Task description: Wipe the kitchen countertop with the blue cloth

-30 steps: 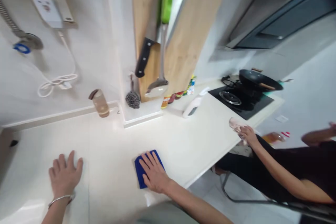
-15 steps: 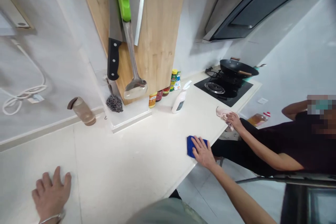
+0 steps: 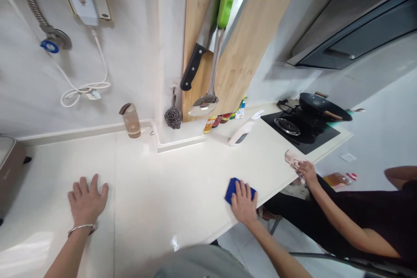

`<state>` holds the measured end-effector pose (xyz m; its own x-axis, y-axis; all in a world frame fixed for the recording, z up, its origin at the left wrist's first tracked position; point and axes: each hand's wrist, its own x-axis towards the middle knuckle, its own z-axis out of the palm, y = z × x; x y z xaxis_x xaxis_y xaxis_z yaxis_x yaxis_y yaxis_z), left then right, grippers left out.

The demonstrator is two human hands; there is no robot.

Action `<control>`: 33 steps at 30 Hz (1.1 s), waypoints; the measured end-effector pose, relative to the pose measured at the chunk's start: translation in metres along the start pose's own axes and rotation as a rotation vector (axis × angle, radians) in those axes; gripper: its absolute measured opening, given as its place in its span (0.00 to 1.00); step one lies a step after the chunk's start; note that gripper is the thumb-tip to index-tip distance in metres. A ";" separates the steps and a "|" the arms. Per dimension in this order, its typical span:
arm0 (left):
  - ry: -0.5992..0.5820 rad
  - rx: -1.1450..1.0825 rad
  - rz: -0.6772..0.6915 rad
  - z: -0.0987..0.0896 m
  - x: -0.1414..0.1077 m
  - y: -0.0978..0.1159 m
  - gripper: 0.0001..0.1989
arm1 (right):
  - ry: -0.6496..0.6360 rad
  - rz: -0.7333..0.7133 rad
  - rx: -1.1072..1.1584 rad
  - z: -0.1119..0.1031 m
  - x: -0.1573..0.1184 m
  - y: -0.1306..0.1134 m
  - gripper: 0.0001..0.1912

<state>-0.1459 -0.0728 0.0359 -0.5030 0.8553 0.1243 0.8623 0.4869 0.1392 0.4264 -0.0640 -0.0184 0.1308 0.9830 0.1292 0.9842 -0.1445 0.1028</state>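
Hands well apart on the white countertop [image 3: 163,173]: left hand [image 3: 86,202] flat and empty, right hand [image 3: 243,204] open, pressing a blue cloth [image 3: 232,190] at the front edge, left of the gas hob [image 3: 293,132]. Co-worker's hand [image 3: 308,173] holds a pink cloth [image 3: 293,159] just off the hob's near corner. White squeeze bottle [image 3: 243,134] stands left of the hob.

Left hand [image 3: 87,200] with thin silver bangle [image 3: 81,228]; bare forearms [image 3: 67,254]; pale grey shirt [image 3: 202,263].
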 end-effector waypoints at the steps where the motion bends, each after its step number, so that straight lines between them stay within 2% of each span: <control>1: 0.001 0.002 -0.002 0.001 0.001 -0.001 0.35 | -0.004 -0.057 0.024 -0.006 -0.009 -0.023 0.33; 3: 0.007 0.006 -0.005 0.004 0.002 -0.003 0.35 | -0.035 -0.178 0.093 -0.020 -0.024 -0.070 0.33; 5: 0.004 0.008 -0.014 0.004 0.002 -0.004 0.34 | -0.084 -0.370 0.189 -0.038 -0.037 -0.113 0.34; 8: 0.021 0.000 -0.010 0.002 0.000 -0.003 0.34 | -0.134 -0.672 0.326 -0.066 -0.050 -0.156 0.36; 11: 0.059 -0.016 0.025 0.003 -0.001 -0.005 0.35 | -0.175 -0.900 0.413 -0.082 -0.053 -0.163 0.35; 14: 0.087 -0.015 0.044 0.009 0.001 -0.009 0.36 | -0.171 -0.966 0.412 -0.080 -0.047 -0.141 0.35; 17: 0.092 -0.001 0.040 0.014 0.003 -0.011 0.35 | -0.106 -0.872 0.349 -0.063 -0.035 -0.098 0.36; 22: 0.080 0.009 0.016 0.017 0.000 -0.010 0.33 | 0.003 -0.528 0.191 -0.016 -0.001 -0.016 0.31; 25: 0.099 -0.009 0.011 0.019 -0.003 -0.011 0.33 | 0.038 -0.321 0.099 0.009 0.029 0.005 0.31; 28: 0.130 -0.025 0.022 0.021 -0.004 -0.011 0.33 | 0.002 -0.123 0.042 0.018 0.061 -0.010 0.34; 31: 0.161 -0.035 0.032 0.022 -0.006 -0.012 0.32 | -0.063 0.027 0.077 0.012 0.097 -0.051 0.34; 33: 0.173 -0.045 0.030 0.023 -0.007 -0.011 0.32 | -0.072 0.067 0.128 0.005 0.120 -0.086 0.34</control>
<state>-0.1508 -0.0805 0.0109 -0.4835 0.8240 0.2956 0.8753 0.4502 0.1766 0.3580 0.0668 -0.0170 0.2007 0.9778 0.0596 0.9795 -0.1992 -0.0313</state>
